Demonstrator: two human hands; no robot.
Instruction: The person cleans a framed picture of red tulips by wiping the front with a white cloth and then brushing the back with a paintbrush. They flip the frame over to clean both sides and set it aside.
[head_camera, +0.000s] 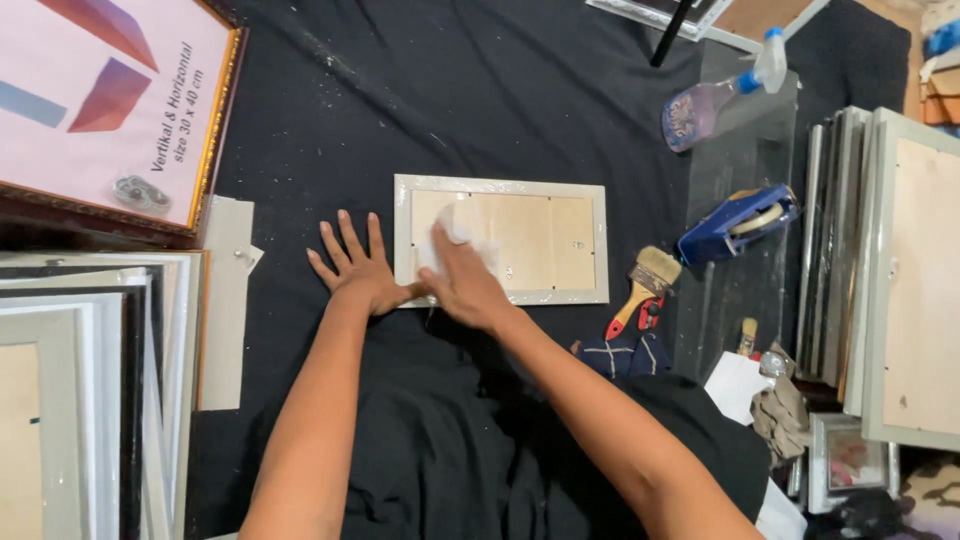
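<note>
A small grey picture frame lies face down on black cloth, its brown backing board showing. My right hand presses a white tissue onto the left part of the backing. My left hand lies flat on the cloth with fingers spread, its thumb touching the frame's lower left corner.
A paintbrush, a blue tape dispenser and a spray bottle lie to the right. Stacked frames stand at the right edge, more frames at the left, and a gold-edged frame lies top left.
</note>
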